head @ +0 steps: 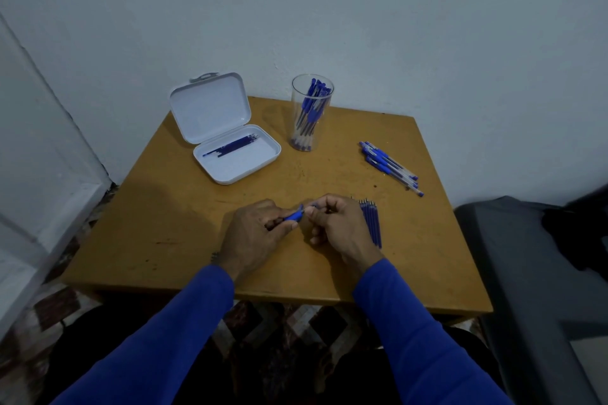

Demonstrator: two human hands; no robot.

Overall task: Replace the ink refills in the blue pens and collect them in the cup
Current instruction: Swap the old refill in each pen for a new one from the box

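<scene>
Desk (204, 240) first, then cup (312, 112) far ahead of us, then our left hand (253, 233) gripping the blue pen (293, 216), long axis left-right, while our right hand (335, 223) pinches its tip end.

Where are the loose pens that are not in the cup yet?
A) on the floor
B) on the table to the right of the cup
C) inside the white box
B: the loose pens lie in a small pile on the table, right of the cup.
</scene>
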